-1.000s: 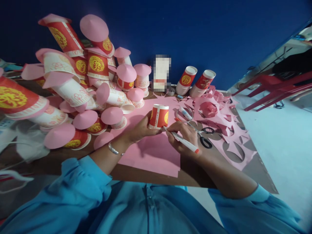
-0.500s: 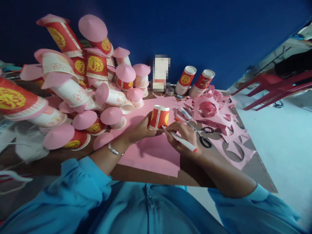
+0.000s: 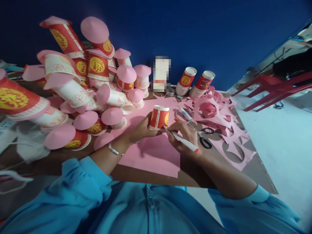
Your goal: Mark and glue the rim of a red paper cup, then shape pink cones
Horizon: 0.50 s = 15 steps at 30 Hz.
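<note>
My left hand (image 3: 141, 130) is wrapped round a red and white paper cup (image 3: 159, 117), upside down with its base upward, above pink paper sheets (image 3: 156, 159). In my right hand (image 3: 184, 136) is a white marker pen (image 3: 185, 142) with a red end, gripped like a writing tool. Its tip is at the cup's lower right edge; whether it touches I cannot tell. Just right of that hand lie scissors (image 3: 206, 143) with black handles. A roll of clear tape (image 3: 190, 113) and a white tube (image 3: 184, 113) rest behind it.
Many paper cups with pink cone tops (image 3: 112, 116) are piled on the left. Two stacks of cups (image 3: 185, 79) stand by the blue wall (image 3: 207, 32). Cut pink paper scraps (image 3: 229, 130) cover the table's right side. A red plastic stool (image 3: 265, 86) is beyond it.
The marker's red end has shifted slightly right and its tip a little right along the cup. My left hand and the cup stay nearly still.
</note>
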Each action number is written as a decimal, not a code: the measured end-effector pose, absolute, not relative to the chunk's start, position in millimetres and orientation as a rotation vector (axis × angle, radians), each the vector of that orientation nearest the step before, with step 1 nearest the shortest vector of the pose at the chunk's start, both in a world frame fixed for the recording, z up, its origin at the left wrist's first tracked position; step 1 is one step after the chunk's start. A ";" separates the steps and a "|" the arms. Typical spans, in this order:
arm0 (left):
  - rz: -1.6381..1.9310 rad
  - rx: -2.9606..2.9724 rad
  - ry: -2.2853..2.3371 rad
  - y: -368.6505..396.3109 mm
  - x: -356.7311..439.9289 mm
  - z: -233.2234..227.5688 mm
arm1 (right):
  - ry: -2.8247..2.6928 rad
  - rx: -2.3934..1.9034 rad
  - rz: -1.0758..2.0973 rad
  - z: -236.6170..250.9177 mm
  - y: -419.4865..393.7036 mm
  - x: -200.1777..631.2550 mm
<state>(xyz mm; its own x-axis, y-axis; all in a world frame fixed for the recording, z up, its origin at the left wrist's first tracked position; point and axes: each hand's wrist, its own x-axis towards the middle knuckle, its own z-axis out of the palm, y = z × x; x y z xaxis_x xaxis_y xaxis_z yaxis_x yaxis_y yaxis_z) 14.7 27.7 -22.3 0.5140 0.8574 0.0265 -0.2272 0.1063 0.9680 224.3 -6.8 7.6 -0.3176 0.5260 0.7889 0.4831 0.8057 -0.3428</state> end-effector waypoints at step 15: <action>0.848 1.188 0.698 25.8 17.0 -16.0 | -1.946 -0.801 0.020 3.5 -6.9 226.9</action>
